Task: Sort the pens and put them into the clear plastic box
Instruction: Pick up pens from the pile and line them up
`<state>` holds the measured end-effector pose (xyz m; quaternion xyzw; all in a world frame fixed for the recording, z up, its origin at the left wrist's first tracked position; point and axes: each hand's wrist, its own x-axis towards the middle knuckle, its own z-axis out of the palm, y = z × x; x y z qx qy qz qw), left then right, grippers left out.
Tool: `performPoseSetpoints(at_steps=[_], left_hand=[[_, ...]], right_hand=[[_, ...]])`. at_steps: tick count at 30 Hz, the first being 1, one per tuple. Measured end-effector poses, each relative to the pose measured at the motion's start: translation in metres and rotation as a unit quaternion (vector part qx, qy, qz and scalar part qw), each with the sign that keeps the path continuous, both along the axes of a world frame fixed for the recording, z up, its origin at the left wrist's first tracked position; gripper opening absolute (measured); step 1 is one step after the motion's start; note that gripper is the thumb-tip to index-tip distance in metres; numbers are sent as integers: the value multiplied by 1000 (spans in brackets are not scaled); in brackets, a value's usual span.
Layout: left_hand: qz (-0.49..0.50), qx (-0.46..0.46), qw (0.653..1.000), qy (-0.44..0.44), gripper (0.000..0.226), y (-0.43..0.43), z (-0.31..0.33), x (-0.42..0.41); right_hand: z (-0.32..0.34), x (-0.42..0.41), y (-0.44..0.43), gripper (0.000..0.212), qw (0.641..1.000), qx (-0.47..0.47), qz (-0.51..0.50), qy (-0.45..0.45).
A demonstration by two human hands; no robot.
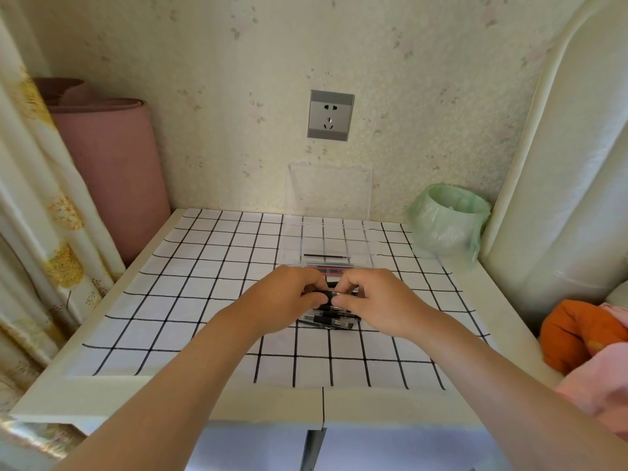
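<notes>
Both hands meet in the middle of the bench. The left hand and the right hand together pinch one black pen. More pens lie just under them. The clear plastic box sits open just behind, with pens inside.

Soft, even daylight, faint shadows under the forearms on the white grid-patterned desk; edges bow with wide-angle distortion, detail slightly soft.

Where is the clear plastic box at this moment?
In the head view the clear plastic box sits at centre on the checked table cover, just beyond both hands, its open lid leaning against the wall below the socket.
</notes>
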<state>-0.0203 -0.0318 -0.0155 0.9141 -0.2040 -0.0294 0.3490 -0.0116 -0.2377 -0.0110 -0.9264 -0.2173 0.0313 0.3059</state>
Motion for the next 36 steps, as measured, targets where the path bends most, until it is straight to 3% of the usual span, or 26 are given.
performPoseSetpoints(at_steps=[19, 25, 28, 33, 36], left_hand=[[19, -8, 1000, -9, 9, 1, -2, 2], [22, 20, 999, -39, 11, -7, 0, 2], [37, 82, 994, -69, 13, -11, 1, 1], [40, 127, 988, -83, 18, -16, 3, 0], [38, 133, 987, -78, 19, -20, 3, -1]], right_hand=[[3, -4, 3, 15, 996, -73, 6, -57], [-1, -1, -6, 17, 999, 13, -8, 48], [1, 6, -20, 17, 998, 25, -31, 54], [-6, 20, -59, 24, 986, -120, -112, -20], [-19, 21, -68, 27, 981, -162, -106, -2]])
